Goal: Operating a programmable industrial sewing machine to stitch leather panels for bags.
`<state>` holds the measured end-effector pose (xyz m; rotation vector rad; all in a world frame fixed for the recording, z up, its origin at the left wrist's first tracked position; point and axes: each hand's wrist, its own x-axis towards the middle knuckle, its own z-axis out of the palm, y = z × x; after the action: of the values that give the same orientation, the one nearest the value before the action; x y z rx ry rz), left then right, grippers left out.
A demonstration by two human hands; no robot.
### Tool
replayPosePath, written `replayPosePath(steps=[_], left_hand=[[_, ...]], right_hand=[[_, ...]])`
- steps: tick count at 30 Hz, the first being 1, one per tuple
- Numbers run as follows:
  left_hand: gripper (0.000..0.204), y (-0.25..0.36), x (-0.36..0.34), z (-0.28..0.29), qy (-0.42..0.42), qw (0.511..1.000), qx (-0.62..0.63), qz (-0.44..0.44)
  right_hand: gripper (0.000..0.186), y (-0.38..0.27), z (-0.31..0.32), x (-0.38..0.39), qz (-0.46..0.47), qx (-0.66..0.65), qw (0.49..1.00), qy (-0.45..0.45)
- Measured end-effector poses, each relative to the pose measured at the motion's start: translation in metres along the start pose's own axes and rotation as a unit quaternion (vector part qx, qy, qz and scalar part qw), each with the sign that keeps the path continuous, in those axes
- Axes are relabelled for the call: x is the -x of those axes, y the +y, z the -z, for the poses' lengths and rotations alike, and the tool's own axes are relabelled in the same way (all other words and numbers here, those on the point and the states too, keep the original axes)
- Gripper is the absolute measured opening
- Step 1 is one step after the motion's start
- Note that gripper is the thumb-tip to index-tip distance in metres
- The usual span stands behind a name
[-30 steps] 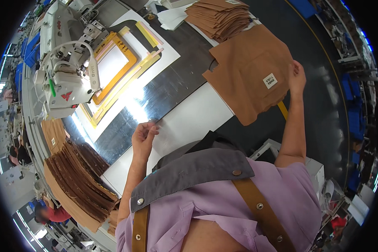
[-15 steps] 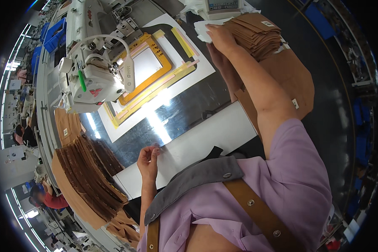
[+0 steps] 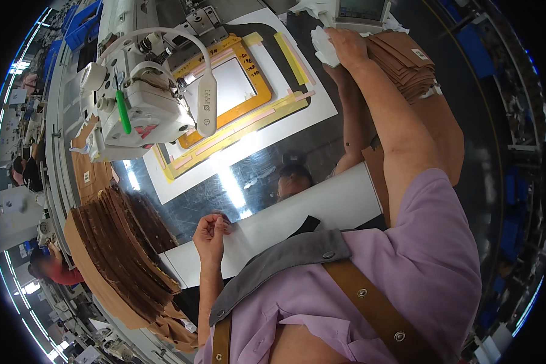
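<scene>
Head view: I see the desk (image 3: 321,145), dark and glossy, with a white sewing machine (image 3: 145,103) at its far left over a yellow frame (image 3: 224,91) on a white sheet. One brown fabric stack (image 3: 127,255) fans along the left edge. A second brown stack (image 3: 406,60), flat cut pieces with small white labels, sits at the far right corner. My right hand (image 3: 348,45) lies on that stack's left side, fingers curled; whether it pinches a piece, I cannot tell. My left hand (image 3: 211,233) hovers at the near edge, fingertips pressed together, empty, over a white board (image 3: 297,218).
</scene>
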<state>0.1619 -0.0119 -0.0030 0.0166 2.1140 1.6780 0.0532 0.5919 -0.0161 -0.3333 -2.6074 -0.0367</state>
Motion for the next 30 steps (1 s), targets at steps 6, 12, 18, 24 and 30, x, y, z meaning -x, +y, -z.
replayPosePath(steps=[6, 12, 18, 24, 30], left_hand=[[0.015, 0.023, -0.011, -0.011, -0.009, 0.999, -0.023, 0.021], [0.034, 0.056, -0.060, -0.049, -0.047, 0.996, 0.073, -0.031], [0.038, 0.078, -0.120, -0.090, -0.079, 0.993, 0.079, 0.050], [0.018, 0.051, -0.149, -0.069, 0.056, 0.995, -0.028, -0.084], [0.027, 0.064, -0.144, -0.057, 0.155, 0.946, -0.242, -0.151]], right_hand=[[0.015, -0.016, 0.011, 0.007, 0.003, -0.064, 0.996, 0.059], [0.011, -0.141, 0.071, 0.064, 0.155, -0.223, 0.954, 0.127], [0.019, -0.250, 0.076, 0.122, 0.203, -0.341, 0.918, -0.024], [0.040, -0.245, 0.078, 0.125, 0.168, -0.281, 0.945, -0.029], [0.052, -0.232, 0.083, 0.129, 0.179, -0.213, 0.953, -0.117]])
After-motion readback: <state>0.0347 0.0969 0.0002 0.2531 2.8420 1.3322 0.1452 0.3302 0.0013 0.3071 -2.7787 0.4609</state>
